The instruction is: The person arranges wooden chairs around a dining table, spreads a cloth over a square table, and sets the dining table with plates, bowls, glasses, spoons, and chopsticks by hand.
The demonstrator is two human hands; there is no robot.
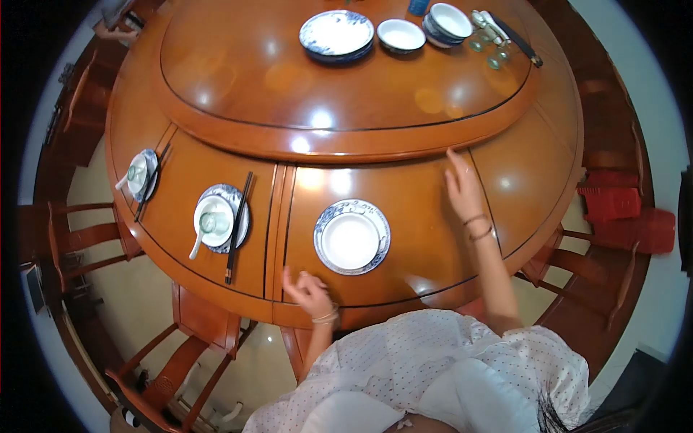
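A white bowl [350, 242] sits on a blue-patterned plate [323, 225] in front of me on the wooden table. My left hand [309, 294] hovers by the table's near edge, left of and below that plate. Its fingers are loosely bent and apart, with nothing in them. To the right of the bowl, my right hand [464, 189] reaches toward the raised turntable [346, 144]. Its fingers are stretched out and hold nothing. Bracelets circle both wrists.
Left of me are two settings with bowls [216, 229] [139, 171] and chopsticks [238, 227]. The turntable carries stacked plates [337, 33], a bowl [401, 35], stacked bowls [449, 22], glasses [495, 58], spoons and chopsticks [517, 41]. Chairs [206, 317] surround the table. Another person's hand [119, 34] shows far left.
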